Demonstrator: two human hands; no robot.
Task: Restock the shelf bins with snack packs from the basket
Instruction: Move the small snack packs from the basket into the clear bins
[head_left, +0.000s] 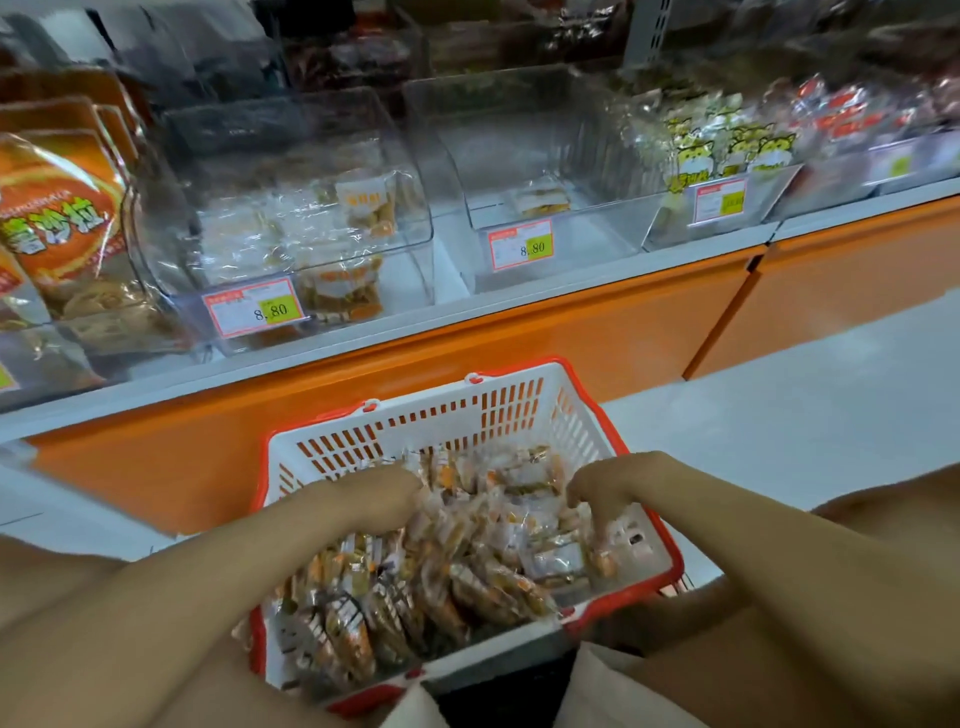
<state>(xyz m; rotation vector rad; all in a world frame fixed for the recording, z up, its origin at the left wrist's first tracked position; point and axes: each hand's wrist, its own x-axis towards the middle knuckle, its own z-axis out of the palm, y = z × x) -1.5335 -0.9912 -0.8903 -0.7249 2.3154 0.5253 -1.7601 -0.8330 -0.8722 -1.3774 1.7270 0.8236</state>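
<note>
A white basket with a red rim (519, 410) sits on the floor below me, heaped with clear snack packs (467, 566) showing orange and brown contents. Both my hands reach down into it. My left hand (374, 499) has its fingers curled into the packs at the far left of the heap. My right hand (602, 486) digs its curled fingers into the packs at the far right. Whether either hand grips a pack is hidden by its own back. On the shelf above stand two clear bins: the left bin (291, 208) holds a few packs, the middle bin (524, 171) holds one.
Orange snack bags (57, 208) stand at the left of the shelf. A bin of yellow cartoon packs (727, 150) sits to the right, with more bins beyond. An orange shelf base (571, 332) runs behind the basket. White floor (805, 405) lies to the right.
</note>
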